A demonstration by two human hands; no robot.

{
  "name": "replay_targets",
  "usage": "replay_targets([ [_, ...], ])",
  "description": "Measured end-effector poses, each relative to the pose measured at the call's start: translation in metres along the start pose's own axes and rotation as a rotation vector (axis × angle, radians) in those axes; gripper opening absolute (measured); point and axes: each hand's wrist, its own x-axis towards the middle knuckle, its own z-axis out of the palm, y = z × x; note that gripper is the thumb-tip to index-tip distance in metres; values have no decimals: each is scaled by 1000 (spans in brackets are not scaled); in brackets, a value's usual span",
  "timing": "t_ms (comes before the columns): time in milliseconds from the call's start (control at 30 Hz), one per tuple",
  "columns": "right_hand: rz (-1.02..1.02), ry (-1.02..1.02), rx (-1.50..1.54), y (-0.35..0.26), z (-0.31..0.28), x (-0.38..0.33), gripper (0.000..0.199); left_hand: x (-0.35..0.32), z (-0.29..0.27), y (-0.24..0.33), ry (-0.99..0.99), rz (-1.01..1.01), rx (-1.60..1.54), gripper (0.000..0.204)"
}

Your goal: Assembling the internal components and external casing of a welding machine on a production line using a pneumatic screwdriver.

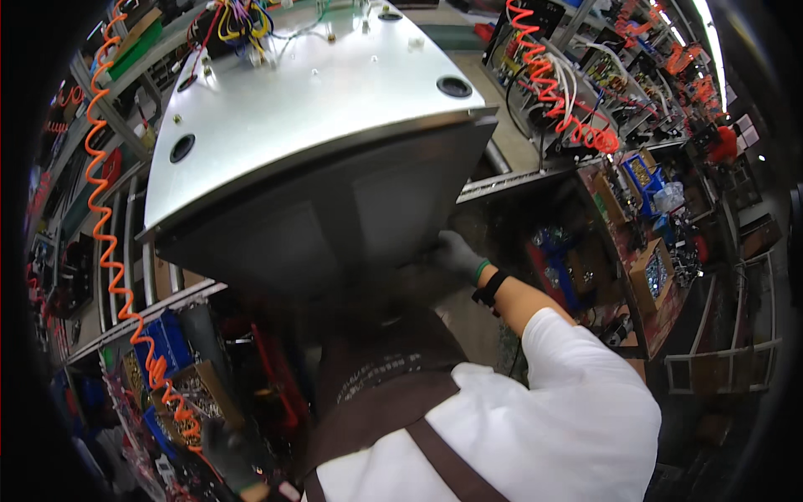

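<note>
A large sheet-metal housing [335,109] fills the upper middle, with a bright silvery top face and a dark front face [368,209] turned toward me. Black-rimmed round holes and small studs dot its top. My right hand [460,255], in a grey glove with a green cuff, is at the lower right edge of the dark face; its fingertips are lost in shadow against it. At the bottom left, my left hand [230,456] wears a dark glove and is down beside a cardboard box of small metal fasteners [201,393]. Its fingers are too dark and blurred to read.
Colourful wires [242,25] stick up at the housing's far end. An orange coiled hose [100,209] hangs along the left, another coiled hose [577,117] at the right. Blue bins [167,343] stand at left. A box of fasteners [652,276] rests on the right bench.
</note>
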Motion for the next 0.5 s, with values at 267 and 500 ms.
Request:
replay_targets([
  [267,-376,19,-71,35,-11,11,50,106,259,-47,-739,-197,-96,36],
  [500,-403,-154,-102,35,-13,31,43,122,353,-50,-625,-450,-185,41],
])
